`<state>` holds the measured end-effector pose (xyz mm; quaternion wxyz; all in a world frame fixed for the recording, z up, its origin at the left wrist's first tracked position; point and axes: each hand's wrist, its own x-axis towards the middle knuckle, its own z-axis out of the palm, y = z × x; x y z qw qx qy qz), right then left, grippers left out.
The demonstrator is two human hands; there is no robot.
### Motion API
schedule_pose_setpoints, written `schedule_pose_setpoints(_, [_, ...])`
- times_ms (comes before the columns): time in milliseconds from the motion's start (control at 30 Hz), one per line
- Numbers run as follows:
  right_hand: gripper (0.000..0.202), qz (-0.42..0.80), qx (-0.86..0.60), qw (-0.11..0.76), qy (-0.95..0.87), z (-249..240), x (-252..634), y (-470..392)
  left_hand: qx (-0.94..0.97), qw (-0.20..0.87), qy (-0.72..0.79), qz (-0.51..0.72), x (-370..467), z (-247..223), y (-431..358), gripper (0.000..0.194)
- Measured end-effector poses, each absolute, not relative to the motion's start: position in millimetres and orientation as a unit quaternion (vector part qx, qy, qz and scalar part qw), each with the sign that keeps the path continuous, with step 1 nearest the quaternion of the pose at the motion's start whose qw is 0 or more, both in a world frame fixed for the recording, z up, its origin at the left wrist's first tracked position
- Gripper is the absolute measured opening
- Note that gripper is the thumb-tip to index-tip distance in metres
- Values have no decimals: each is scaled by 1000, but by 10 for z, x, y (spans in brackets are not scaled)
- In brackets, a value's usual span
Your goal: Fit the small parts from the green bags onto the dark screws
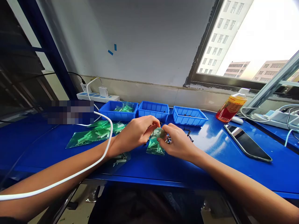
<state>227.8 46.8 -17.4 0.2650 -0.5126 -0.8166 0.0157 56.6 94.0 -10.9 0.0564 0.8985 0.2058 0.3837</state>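
A small green plastic bag [155, 147] with pale pieces inside hangs upright between my hands, just above the blue table [187, 169]. My left hand [137, 132] pinches the bag's top edge from the left. From the right, my right hand [176, 140] grips its upper right side with thumb and fingers. Small dark parts [188, 134] lie on the table behind and beside my right hand, partly hidden by it. More green bags [93, 135] of pale pieces are spread left of my left hand. Below my left wrist rests a clear bag [121, 160] with light pieces.
Along the wall stand three blue bins: a left bin [118, 115] holding green bags, a middle bin [153, 117] and a right bin [190, 120] with dark parts. A drink bottle [231, 107] and a phone [247, 143] are at right. A white cable [93, 166] crosses my left forearm.
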Motion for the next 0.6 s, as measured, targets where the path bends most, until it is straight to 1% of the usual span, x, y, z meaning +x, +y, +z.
schedule_pose_setpoints(100, [16, 8, -527, 279, -803, -184, 2294, 484, 898, 51, 210, 384, 564, -95, 939, 12])
schedule_pose_setpoints(267, [15, 4, -545, 277, -791, -164, 2312, 494, 895, 64, 225, 379, 558, -89, 953, 13])
schedule_pose_setpoints(433, [4, 26, -550, 303, -778, -116, 2321, 496, 889, 77, 243, 380, 548, -102, 996, 14])
schedule_pose_setpoints(600, [8, 41, -556, 325, -763, -101, 2352, 516, 892, 64, 245, 376, 547, -119, 1003, 15])
